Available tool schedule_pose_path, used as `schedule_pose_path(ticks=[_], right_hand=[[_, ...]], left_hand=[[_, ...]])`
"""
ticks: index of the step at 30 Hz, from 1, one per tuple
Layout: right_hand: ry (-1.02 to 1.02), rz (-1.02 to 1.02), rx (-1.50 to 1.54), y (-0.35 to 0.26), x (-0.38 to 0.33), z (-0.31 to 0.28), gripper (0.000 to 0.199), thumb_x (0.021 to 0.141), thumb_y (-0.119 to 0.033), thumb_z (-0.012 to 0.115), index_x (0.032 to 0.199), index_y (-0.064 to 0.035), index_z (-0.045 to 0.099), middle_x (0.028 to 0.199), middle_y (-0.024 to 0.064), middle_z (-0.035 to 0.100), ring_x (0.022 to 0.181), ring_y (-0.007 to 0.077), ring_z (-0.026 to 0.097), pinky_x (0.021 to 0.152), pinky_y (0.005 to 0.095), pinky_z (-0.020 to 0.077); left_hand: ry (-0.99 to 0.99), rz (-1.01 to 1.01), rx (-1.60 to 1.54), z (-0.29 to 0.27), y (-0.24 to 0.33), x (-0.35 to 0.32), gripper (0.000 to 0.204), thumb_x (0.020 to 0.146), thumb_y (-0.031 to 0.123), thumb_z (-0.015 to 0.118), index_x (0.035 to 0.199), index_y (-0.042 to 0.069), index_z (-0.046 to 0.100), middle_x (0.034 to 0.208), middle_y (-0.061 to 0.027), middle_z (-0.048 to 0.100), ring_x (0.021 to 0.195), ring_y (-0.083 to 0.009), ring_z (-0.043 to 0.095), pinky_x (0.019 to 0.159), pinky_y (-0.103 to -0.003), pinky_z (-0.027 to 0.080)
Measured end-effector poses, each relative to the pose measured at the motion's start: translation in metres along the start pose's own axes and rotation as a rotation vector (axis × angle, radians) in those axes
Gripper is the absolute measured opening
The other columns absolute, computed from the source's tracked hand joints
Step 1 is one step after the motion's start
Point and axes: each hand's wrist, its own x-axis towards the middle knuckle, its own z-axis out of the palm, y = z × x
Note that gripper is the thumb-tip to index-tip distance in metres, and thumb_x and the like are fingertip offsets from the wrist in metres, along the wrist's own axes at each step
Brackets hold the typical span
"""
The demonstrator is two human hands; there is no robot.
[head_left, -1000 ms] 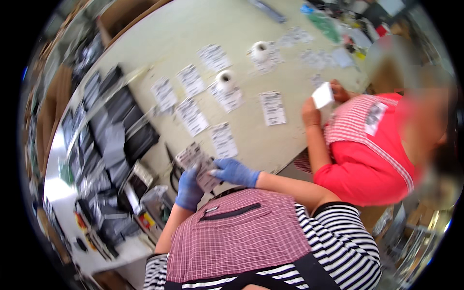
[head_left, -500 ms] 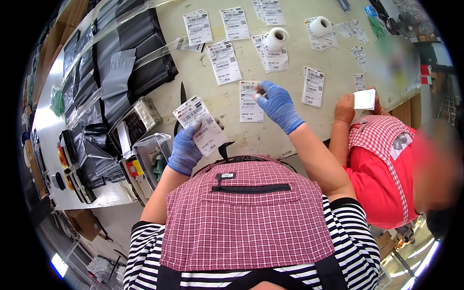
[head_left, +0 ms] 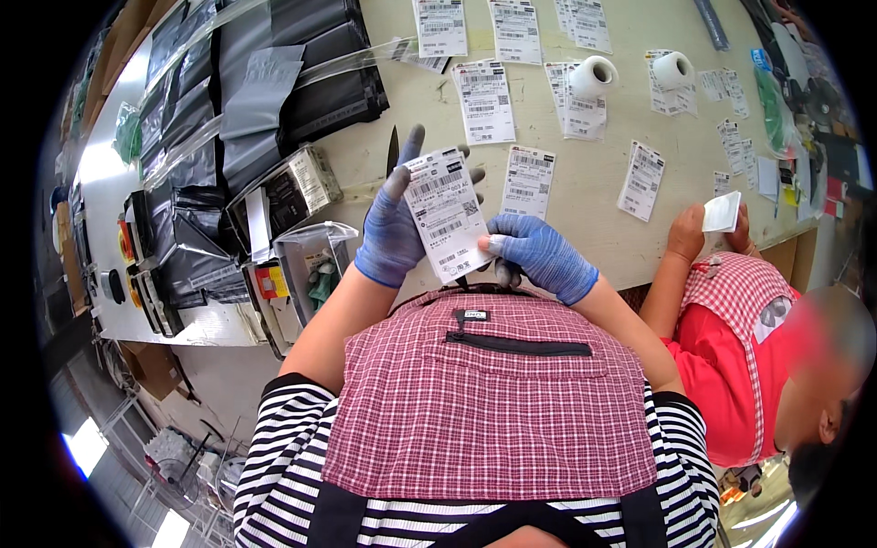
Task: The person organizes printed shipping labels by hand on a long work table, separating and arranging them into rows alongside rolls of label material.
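A stack of white shipping labels (head_left: 445,216) is tilted up in front of my body. My left hand (head_left: 393,233), in a blue glove with grey fingertips, cradles the stack from its left side. Its fingers pass behind the labels, and several tips show past the top and right edges. My right hand (head_left: 541,256), gloved the same way, pinches the lower right edge with the thumb in front; a bare thumb tip shows through the glove. Just beyond the right hand, another label pile (head_left: 528,181) lies on the table.
More label piles (head_left: 485,102) are spread over the pale table (head_left: 585,196). Two white rolls (head_left: 594,77) stand on labels. Black plastic bags (head_left: 301,82), an open box (head_left: 315,173) and a clear bin (head_left: 311,247) are at left. On the right, a co-worker's hand (head_left: 687,233) holds white paper.
My right hand has come back from the pile on the table to the labels in my left hand. The left fingers have spread, and the view has shifted left.
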Motion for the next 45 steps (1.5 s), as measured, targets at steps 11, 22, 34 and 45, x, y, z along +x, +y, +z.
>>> schedule_pose_path(ticks=[11,22,34,45], right_hand=[[-0.063,-0.001,0.236,0.015,0.002,0.007,0.027,0.095,-0.018,0.054,0.111,0.0031,0.058,0.08,0.0076,0.064,0.066,0.0113,0.064,0.056,0.0209,0.0524],[-0.049,-0.003,0.117,0.014,0.006,0.004,0.029,0.093,-0.017,0.056,0.115,0.0033,0.057,0.083,0.0081,0.064,0.067,0.0115,0.064,0.058,0.0227,0.0535],[0.854,-0.212,-1.093,0.009,0.039,-0.076,0.052,0.077,-0.022,0.075,0.121,-0.007,0.054,0.116,0.0183,0.054,0.101,0.0327,0.06,0.088,0.0408,0.0501],[0.756,-0.208,-1.042,0.014,0.038,-0.081,0.041,0.07,-0.016,0.079,0.103,-0.0052,0.058,0.107,0.0155,0.056,0.094,0.0318,0.059,0.082,0.0415,0.0499]], left_hand=[[0.052,-0.075,0.161,-0.001,-0.012,-0.007,0.079,0.076,0.046,0.071,0.141,0.015,0.038,0.136,-0.0232,0.043,0.126,-0.0394,0.045,0.1,-0.056,0.042],[0.168,-0.302,0.139,-0.004,-0.023,-0.025,0.089,0.073,0.024,0.07,0.147,0.008,0.023,0.122,-0.0263,0.055,0.101,-0.0394,0.062,0.093,-0.05,0.05],[0.188,-0.195,0.022,-0.039,-0.01,-0.016,0.079,0.075,0.02,0.07,0.142,0.008,0.031,0.104,-0.0206,0.063,0.103,-0.0399,0.062,0.096,-0.056,0.047],[0.137,-0.236,-0.062,-0.023,-0.012,-0.012,0.075,0.083,0.051,0.064,0.137,0.008,0.036,0.097,-0.0193,0.06,0.091,-0.0344,0.057,0.09,-0.052,0.044]])
